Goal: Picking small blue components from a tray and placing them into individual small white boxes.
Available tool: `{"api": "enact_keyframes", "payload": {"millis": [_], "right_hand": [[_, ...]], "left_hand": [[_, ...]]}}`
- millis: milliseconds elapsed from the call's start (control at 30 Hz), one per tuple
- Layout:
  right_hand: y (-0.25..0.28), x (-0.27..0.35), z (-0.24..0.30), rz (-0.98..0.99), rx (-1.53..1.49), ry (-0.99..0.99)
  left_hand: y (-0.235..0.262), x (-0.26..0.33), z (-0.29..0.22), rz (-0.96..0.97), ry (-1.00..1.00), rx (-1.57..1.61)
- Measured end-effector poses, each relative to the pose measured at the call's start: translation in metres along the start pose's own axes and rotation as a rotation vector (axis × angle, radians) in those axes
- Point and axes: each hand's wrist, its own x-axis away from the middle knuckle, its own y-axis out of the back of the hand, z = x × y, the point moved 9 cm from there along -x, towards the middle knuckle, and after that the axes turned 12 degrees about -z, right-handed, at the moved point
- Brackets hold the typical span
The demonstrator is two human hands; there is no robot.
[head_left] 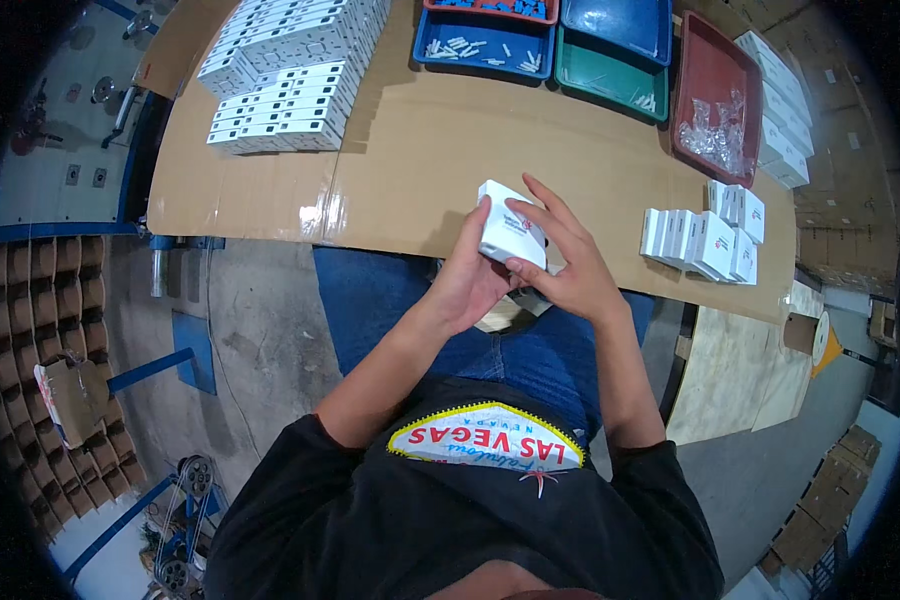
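Note:
A small white box (511,232) with small red and dark print is held between my two hands, just over the near edge of the cardboard-covered table (410,190). My left hand (466,268) grips its left side, the thumb along the edge. On the other side my right hand (573,262) pinches the lower right corner with the thumb, while its fingers reach over the top face and one finger points away from it. What lies under the box is hidden by my hands.
Tall stacks of white boxes (295,95) stand at the far left. Small white boxes (712,243) are grouped at the right. Along the back sit a blue tray (485,66) and a green tray (610,90) with small parts, plus a red tray (695,80) holding clear plastic bags (715,130).

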Motion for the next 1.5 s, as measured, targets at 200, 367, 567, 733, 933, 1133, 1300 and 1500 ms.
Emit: {"api": "enact_keyframes", "payload": {"millis": [200, 367, 567, 733, 933, 1133, 1300, 1500], "right_hand": [[0.000, -0.002, 0.014, -0.017, 0.003, 0.077], [-0.004, -0.003, 0.017, 0.000, 0.049, 0.174], [-0.004, -0.001, 0.019, -0.037, 0.072, 0.225], [-0.006, 0.000, 0.015, -0.025, 0.075, 0.226], [-0.003, 0.004, -0.001, -0.055, -0.024, 0.093], [0.001, 0.001, -0.008, -0.067, -0.104, -0.110], [-0.005, 0.004, 0.011, 0.117, 0.205, -0.034], [-0.001, 0.000, 0.014, -0.014, 0.151, 0.146]], "left_hand": [[-0.007, 0.006, -0.001, 0.007, 0.014, -0.002], [-0.005, 0.003, 0.001, -0.002, -0.033, 0.020], [-0.005, 0.002, 0.002, -0.035, -0.060, 0.046], [-0.002, -0.001, 0.005, -0.030, -0.050, 0.069], [-0.011, 0.002, 0.004, 0.028, -0.012, 0.020], [0.006, -0.012, -0.004, -0.067, -0.225, -0.143], [0.007, -0.005, -0.004, -0.103, -0.141, -0.142], [0.004, 0.000, 0.002, -0.086, -0.097, -0.206]]}}
